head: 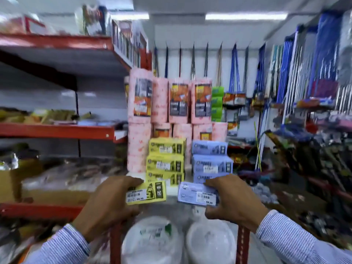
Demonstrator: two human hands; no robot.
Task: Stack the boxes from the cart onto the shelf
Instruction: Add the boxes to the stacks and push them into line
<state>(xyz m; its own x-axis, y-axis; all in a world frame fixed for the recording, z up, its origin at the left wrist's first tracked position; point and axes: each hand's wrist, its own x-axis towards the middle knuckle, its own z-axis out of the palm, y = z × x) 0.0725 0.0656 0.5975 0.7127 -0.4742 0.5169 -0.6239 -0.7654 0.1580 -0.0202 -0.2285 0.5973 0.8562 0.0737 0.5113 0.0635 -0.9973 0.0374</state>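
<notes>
Yellow box (pixel 146 193) clamped in left hand (pixel 106 204), purple box (pixel 198 194) in right hand (pixel 236 202), labels blurred

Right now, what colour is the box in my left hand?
Yellow box, with black print and a white label, seen in the head view.

The yellow box (pixel 146 194) looks like smooth card. The plates (pixel 152 242) look shiny. The sleeve (pixel 297 239) is striped cloth.

Two stacks of boxes (pixel 165 159) stand side by side on the shelf (pixel 187 171), rolls (pixel 171 103) piled behind them; nearer than the stacks, each hand (pixel 106 202) holds one box, plate packs (pixel 150 242) below.
</notes>
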